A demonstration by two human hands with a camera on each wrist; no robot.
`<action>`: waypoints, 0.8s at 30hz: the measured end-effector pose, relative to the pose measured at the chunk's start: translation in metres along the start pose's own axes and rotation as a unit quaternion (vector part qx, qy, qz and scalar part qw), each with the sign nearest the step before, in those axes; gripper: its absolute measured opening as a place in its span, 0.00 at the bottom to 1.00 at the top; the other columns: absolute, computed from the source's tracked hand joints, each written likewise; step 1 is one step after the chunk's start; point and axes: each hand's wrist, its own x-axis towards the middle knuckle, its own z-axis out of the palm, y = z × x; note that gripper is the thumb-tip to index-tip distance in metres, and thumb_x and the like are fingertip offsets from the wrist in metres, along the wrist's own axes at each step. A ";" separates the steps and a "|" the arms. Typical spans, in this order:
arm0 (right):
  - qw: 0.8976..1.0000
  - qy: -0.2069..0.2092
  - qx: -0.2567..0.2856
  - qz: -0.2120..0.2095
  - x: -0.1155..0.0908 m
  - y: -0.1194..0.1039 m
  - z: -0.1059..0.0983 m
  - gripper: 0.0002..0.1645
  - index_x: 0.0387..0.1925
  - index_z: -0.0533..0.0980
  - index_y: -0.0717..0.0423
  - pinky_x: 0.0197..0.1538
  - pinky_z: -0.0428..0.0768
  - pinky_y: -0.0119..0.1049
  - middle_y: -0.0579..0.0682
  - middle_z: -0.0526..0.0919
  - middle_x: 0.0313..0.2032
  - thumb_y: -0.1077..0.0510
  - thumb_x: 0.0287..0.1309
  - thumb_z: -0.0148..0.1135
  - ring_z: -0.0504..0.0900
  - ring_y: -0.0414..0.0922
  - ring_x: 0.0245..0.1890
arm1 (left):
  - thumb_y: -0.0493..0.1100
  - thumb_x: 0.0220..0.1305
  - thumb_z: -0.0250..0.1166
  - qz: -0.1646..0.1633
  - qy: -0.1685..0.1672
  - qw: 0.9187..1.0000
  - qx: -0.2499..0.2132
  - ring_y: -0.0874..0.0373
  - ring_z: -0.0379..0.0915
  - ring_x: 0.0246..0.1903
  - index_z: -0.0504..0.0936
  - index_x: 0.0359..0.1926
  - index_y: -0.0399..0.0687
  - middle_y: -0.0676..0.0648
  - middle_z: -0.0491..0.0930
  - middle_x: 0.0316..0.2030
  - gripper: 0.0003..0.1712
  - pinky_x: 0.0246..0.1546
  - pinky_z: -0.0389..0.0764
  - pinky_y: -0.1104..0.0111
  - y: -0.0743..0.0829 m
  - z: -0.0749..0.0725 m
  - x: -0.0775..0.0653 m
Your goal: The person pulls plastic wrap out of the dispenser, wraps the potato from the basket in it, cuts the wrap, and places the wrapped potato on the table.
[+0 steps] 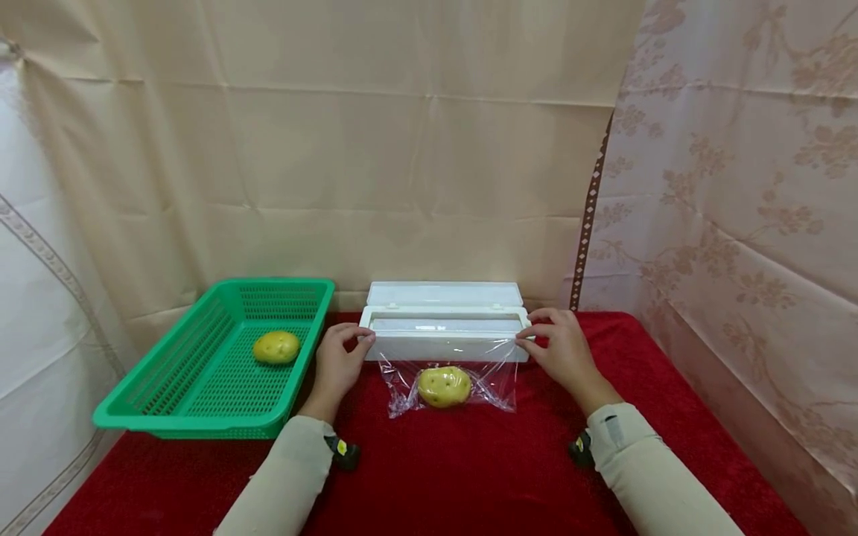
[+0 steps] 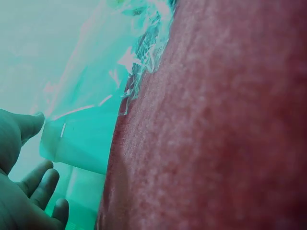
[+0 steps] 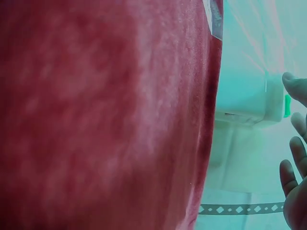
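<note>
Beige cloth (image 1: 429, 164) hangs behind a desk (image 1: 469, 476) draped in dark red plush fabric, with a long white plastic box (image 1: 442, 313) standing on it, its lid (image 1: 444, 293) raised at the back. From the box, a sheet of clear, wrinkled plastic film (image 1: 485, 376) spreads towards the person. At the box's left front end, the left hand (image 1: 342, 361) has its grip closed on the film's edge between thumb and forefinger; at its right front end, the right hand (image 1: 561, 350) pinches the film likewise. Just in front of the box, an oval yellow potato (image 1: 445, 387) lies at the film; whether the film passes beneath it I cannot tell. Left of the box sits a green perforated plastic basket (image 1: 201, 428), holding a second yellow potato (image 1: 276, 348).
</note>
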 end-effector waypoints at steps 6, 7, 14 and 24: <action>1.000 -0.019 -0.002 0.016 -0.004 -0.008 -0.012 0.07 0.27 0.90 0.49 0.53 0.68 0.50 0.60 0.84 0.47 0.60 0.45 0.83 0.74 0.58 0.49 | 0.41 0.68 0.70 0.001 -0.004 1.000 -0.021 0.43 0.71 0.60 0.89 0.43 0.40 0.36 0.80 0.54 0.08 0.65 0.69 0.51 0.007 -0.005 -0.009; 1.000 -0.023 -0.002 0.017 -0.004 -0.009 -0.015 0.07 0.28 0.90 0.49 0.53 0.68 0.50 0.60 0.84 0.47 0.60 0.45 0.83 0.74 0.58 0.49 | 0.41 0.69 0.70 -0.007 -0.008 1.000 -0.029 0.44 0.71 0.59 0.89 0.44 0.40 0.36 0.80 0.53 0.09 0.63 0.70 0.52 0.008 -0.006 -0.012; 0.998 -0.064 0.005 0.021 -0.012 -0.018 -0.031 0.07 0.29 0.90 0.46 0.55 0.70 0.52 0.57 0.84 0.48 0.59 0.47 0.82 0.74 0.57 0.51 | 0.42 0.71 0.67 -0.100 -0.049 0.990 -0.083 0.50 0.74 0.47 0.87 0.46 0.43 0.41 0.83 0.48 0.08 0.45 0.75 0.65 0.020 -0.016 -0.035; 0.993 -0.112 0.024 0.000 -0.033 -0.025 -0.048 0.11 0.30 0.89 0.39 0.52 0.72 0.51 0.52 0.84 0.48 0.59 0.46 0.83 0.76 0.52 0.50 | 0.44 0.72 0.67 -0.101 -0.144 0.983 -0.051 0.50 0.79 0.47 0.87 0.46 0.50 0.44 0.84 0.47 0.06 0.43 0.77 0.64 0.021 -0.037 -0.058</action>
